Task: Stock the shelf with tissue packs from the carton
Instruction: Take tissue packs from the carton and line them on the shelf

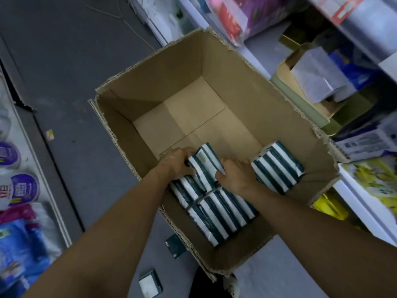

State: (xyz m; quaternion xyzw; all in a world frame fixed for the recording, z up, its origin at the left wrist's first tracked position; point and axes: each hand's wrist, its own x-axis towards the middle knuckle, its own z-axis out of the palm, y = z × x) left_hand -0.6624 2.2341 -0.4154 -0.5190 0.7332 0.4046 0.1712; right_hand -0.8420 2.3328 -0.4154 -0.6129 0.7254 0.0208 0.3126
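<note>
An open cardboard carton (214, 67) stands on the floor below me. Its far half shows bare bottom; the near half holds several dark green and white tissue packs (223, 214) in rows, with another bundle (277, 166) against the right wall. Both hands are inside the carton. My left hand (176, 162) grips the left end of a tilted bundle of tissue packs (205, 162), and my right hand (234, 171) grips its right end. The bundle sits raised above the rows below it.
White shelves (352, 203) with packaged goods run along the right, one holding an open box (311, 82). More shelves (32, 190) with wrapped rolls line the left. Two loose tissue packs (150, 282) lie on the grey floor near the carton's front corner.
</note>
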